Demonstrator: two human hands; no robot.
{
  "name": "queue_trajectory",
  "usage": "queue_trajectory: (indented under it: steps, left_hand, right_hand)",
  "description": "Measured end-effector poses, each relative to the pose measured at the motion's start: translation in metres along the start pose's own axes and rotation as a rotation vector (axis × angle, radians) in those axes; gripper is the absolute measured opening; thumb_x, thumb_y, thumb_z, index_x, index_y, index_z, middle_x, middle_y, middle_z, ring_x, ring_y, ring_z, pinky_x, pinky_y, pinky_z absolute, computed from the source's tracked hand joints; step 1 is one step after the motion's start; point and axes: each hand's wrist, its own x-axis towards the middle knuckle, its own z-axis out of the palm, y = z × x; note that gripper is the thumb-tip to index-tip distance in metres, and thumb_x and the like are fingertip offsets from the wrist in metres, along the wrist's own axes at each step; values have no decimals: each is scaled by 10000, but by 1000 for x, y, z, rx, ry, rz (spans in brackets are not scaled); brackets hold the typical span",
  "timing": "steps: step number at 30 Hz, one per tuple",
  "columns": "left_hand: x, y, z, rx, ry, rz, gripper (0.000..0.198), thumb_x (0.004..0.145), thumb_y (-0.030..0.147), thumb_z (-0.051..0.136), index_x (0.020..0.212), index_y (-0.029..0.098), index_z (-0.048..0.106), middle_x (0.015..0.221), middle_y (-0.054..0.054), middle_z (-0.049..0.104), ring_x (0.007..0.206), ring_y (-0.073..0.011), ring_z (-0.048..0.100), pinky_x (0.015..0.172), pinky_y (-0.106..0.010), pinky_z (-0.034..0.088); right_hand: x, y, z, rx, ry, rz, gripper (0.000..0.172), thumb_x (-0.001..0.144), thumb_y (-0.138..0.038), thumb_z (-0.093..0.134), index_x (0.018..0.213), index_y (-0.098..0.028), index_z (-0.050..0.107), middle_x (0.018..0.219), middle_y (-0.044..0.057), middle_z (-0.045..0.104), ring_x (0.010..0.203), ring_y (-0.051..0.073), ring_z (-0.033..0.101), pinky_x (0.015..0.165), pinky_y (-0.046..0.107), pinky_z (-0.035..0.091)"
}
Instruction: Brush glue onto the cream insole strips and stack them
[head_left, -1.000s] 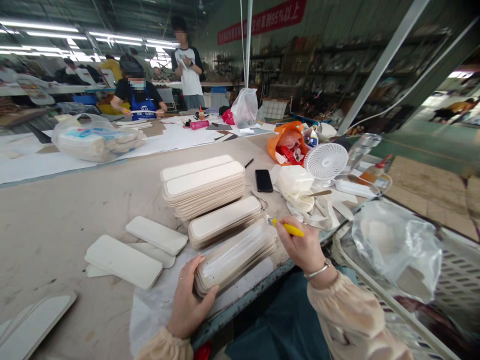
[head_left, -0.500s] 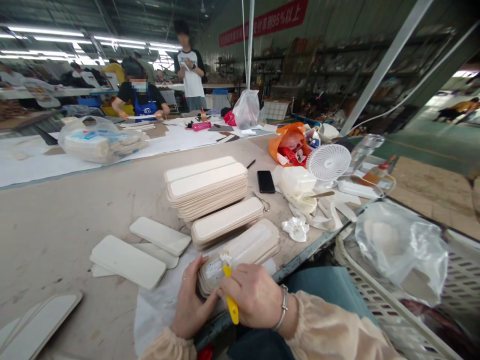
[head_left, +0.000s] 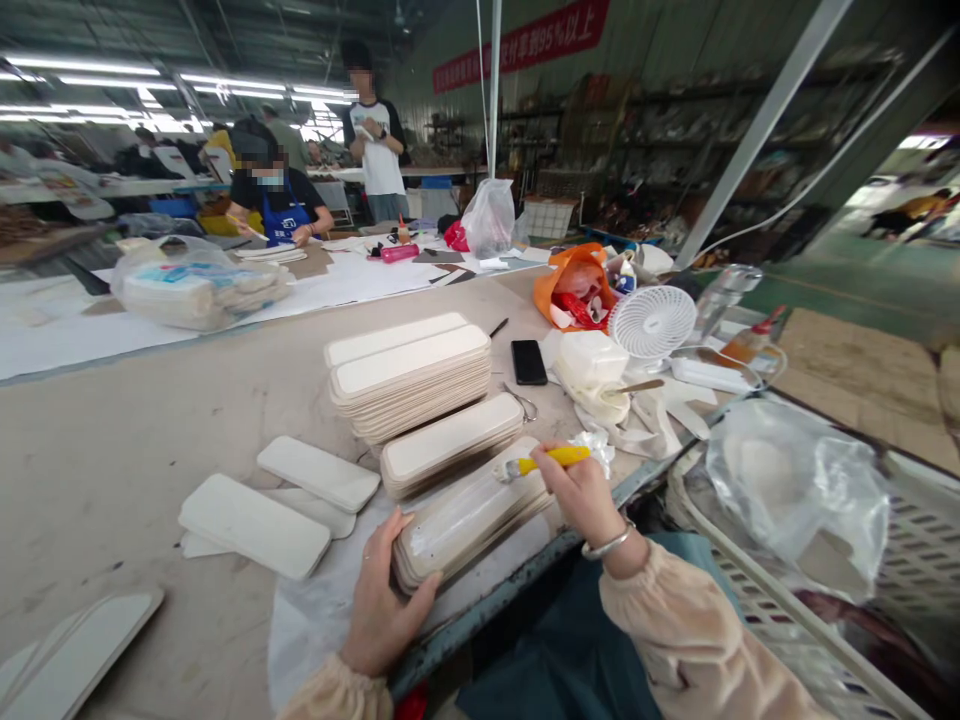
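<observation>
"Brush [head_left: 564, 457] in the right hand [head_left: 585, 500], then?"

"Yes, thumb and fingers pinching the yellow handle, which points toward 3 o'clock. Take the front stack [head_left: 472, 512] as the middle of the dial; the hand is at about 3, too."

"Where are the bristles?"

"Over the stack's top strip, toward its 2 o'clock end. I can't tell whether they're pressing on it. Shiny streaks run along that strip."

"And the left hand [head_left: 384, 605]?"

"At 8 o'clock, clasping the end of the front stack, fingers on the far corner and thumb on the near edge."

"What else is on the table [head_left: 225, 400]?"

"At 11, a short stack [head_left: 450, 440] just behind the front one, then a tall stack [head_left: 409, 370] past that. Loose strips [head_left: 255, 520] lie overlapping at 9."

"Anything toward 1 o'clock?"

"Scissors [head_left: 529, 408] by the end of the short stack, and a black phone [head_left: 529, 362] beyond. A white fan [head_left: 652, 322] stands farther out, between 1 and 2."

"And off the table?"

"A plastic basket [head_left: 806, 650] at 4 o'clock, with a clear bag [head_left: 795, 490] in it."
</observation>
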Motion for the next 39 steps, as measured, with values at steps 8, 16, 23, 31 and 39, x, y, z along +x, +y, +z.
queue_trajectory:
  steps: [8, 16, 23, 31, 39]
  left_hand:
    - [1, 0, -1, -5, -5, 3, 772, 758, 352, 643, 1408, 174, 268, 1290, -144, 508, 1207, -306, 482, 1016, -495, 415]
    - [2, 2, -2, 9, 3, 3, 735, 761, 374, 629, 1390, 179, 303, 1297, -143, 513, 1209, -323, 489, 1004, -505, 431]
    - [1, 1, -1, 14, 3, 11, 713, 769, 376, 622, 1380, 179, 314, 1325, -146, 487, 1246, -319, 455, 1012, -500, 428]
    - [2, 3, -1, 20, 5, 1, 680, 779, 373, 611, 1363, 161, 336, 1317, -155, 496, 1236, -316, 467, 998, -490, 444]
    - [2, 1, -2, -3, 10, -6, 703, 769, 362, 627, 1376, 169, 330, 1318, -151, 501, 1234, -315, 473, 1006, -494, 433]
  right_hand:
    - [1, 12, -36, -218, 230, -291, 167, 919, -302, 500, 887, -185, 615, 758, 28, 653, 668, 153, 619, 634, 255, 456]
    - [-19, -3, -16, -451, -92, -600, 130, 904, -210, 479, 894, -168, 602, 676, 42, 616, 622, 161, 571, 602, 279, 423]
    - [-17, 3, -26, -432, 37, -568, 122, 901, -189, 478, 932, -171, 595, 753, 61, 637, 678, 172, 594, 640, 287, 442]
    - [-22, -1, -20, -415, -58, -638, 123, 903, -187, 462, 920, -171, 583, 698, 39, 605, 641, 160, 557, 626, 279, 428]
    - [-20, 6, -11, -402, -149, -613, 141, 904, -198, 465, 895, -174, 604, 692, 41, 601, 648, 163, 562, 625, 282, 420]
